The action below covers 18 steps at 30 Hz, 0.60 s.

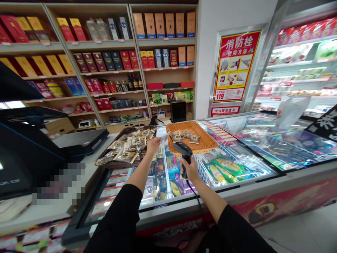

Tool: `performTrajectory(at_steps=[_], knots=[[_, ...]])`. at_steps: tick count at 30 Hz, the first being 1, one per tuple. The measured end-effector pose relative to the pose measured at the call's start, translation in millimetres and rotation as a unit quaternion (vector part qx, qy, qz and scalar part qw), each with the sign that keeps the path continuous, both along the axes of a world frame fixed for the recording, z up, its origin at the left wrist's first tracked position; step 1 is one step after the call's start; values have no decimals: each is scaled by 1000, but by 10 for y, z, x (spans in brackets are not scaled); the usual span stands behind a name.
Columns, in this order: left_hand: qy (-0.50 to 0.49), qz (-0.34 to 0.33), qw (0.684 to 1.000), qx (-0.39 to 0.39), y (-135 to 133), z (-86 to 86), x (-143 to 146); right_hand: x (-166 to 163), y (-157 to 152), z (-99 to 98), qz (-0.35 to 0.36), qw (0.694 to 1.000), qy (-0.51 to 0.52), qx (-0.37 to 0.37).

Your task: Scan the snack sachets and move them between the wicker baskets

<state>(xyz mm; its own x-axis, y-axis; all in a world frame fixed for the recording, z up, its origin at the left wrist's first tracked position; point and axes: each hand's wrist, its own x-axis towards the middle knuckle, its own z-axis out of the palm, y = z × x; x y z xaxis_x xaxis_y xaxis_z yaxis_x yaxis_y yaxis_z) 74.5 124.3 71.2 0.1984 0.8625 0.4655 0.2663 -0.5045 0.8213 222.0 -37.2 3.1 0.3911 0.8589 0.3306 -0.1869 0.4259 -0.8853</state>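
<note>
My left hand (pixel 153 145) is stretched out over the glass freezer lid, pinching a small snack packet (pixel 163 137) between the two baskets. My right hand (pixel 190 170) grips a black corded barcode scanner (pixel 182 149), its head pointing toward the packet. A dark wicker basket (pixel 105 162) piled with several similar packets sits to the left of my left hand. An orange wicker basket (pixel 205 142) holding a few packets lies just beyond the scanner.
A glass-topped chest freezer (pixel 237 168) with ice creams spans the front. A black till screen and terminal (pixel 31 147) stand at the left. Shelves of boxed goods (pixel 110 59) fill the back wall. A chiller cabinet (pixel 300 63) is at right, beside a red poster (pixel 235 66).
</note>
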Motion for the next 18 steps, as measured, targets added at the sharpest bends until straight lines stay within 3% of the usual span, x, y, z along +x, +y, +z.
performTrajectory(at_steps=[2, 5, 8, 12, 15, 18], knots=[[17, 74, 994, 80, -103, 95, -54, 39, 5, -5, -25, 999, 24, -2], [106, 193, 956, 193, -231, 283, -241, 99, 1, -12, -65, 996, 51, -20], [237, 275, 911, 195, -233, 428, -516, 119, -4, -25, -83, 995, 46, -26], [355, 267, 894, 57, -122, 506, -781, 95, 2, -34, -84, 996, 34, -25], [368, 255, 889, 93, -105, 562, -729, 180, 15, 13, -86, 995, 44, -29], [372, 204, 893, 150, -146, 606, -419, 462, 43, 83, -138, 988, 39, -48]])
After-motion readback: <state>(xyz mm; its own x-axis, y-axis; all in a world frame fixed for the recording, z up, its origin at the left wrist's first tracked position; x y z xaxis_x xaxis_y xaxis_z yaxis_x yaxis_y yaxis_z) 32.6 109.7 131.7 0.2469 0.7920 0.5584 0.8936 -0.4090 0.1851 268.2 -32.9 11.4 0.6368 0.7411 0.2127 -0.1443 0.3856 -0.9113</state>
